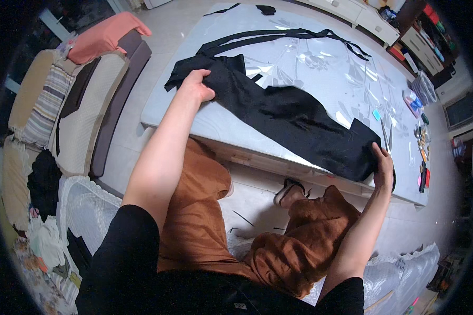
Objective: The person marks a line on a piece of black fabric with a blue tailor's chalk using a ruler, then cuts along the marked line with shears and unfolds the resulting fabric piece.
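A long piece of black fabric (283, 106) lies rumpled along the near edge of a low table (323, 63) with a pale, flower-patterned cover. My left hand (199, 84) grips its left part, thumb on top and fingers partly hidden. At the right end, my right hand (383, 163) holds the fabric's edge. Scissors (387, 136) lie just beyond that hand, their handles hidden. A light-blue square piece (376, 115) is near the blades. Behind the fabric stretch long black strips (260, 37), and a small black scrap (266, 10) lies at the far edge.
Small tools (422, 145) and a plastic box (413, 103) sit at the table's right side, near a basket (423, 88). A sofa (90, 118) with cushions stands left. White drawers (351, 13) are beyond the table. Thin dark scraps (243, 218) lie on the floor between my legs.
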`<action>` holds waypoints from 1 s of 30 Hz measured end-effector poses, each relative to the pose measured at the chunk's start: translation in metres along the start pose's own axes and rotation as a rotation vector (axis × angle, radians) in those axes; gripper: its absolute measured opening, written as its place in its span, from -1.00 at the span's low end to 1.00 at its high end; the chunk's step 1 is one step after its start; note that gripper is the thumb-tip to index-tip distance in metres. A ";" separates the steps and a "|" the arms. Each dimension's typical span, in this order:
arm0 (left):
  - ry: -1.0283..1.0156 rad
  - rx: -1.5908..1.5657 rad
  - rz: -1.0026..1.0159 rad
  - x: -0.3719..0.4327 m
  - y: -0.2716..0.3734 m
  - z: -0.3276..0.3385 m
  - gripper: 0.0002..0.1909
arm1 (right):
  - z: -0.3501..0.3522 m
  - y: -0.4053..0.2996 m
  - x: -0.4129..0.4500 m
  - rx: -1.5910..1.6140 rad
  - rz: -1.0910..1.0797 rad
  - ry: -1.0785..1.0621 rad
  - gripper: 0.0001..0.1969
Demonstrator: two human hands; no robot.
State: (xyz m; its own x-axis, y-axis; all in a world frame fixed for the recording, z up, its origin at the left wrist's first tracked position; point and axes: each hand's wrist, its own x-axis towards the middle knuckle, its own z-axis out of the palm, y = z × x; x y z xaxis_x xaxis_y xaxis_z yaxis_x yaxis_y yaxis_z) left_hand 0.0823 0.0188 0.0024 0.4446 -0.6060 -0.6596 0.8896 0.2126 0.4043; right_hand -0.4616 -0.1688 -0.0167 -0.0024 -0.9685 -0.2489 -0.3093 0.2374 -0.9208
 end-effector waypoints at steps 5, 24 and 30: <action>0.032 0.060 0.021 -0.005 -0.020 0.011 -0.70 | 0.000 0.008 0.005 -0.530 -0.292 0.158 -0.38; -0.465 1.484 0.323 -0.029 -0.042 0.005 -0.66 | -0.069 -0.005 -0.019 -0.879 -0.391 0.849 -0.51; -0.074 2.398 0.945 0.004 -0.007 0.004 -0.69 | -0.069 -0.006 -0.026 -0.854 -0.363 0.843 -0.49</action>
State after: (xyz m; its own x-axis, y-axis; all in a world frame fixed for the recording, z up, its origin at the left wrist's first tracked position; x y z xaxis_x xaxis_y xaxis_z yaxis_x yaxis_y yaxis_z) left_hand 0.0772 0.0117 -0.0007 0.3965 -0.9176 -0.0280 -0.9097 -0.3969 0.1221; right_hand -0.5258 -0.1506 0.0160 -0.2972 -0.7889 0.5379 -0.9356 0.1281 -0.3290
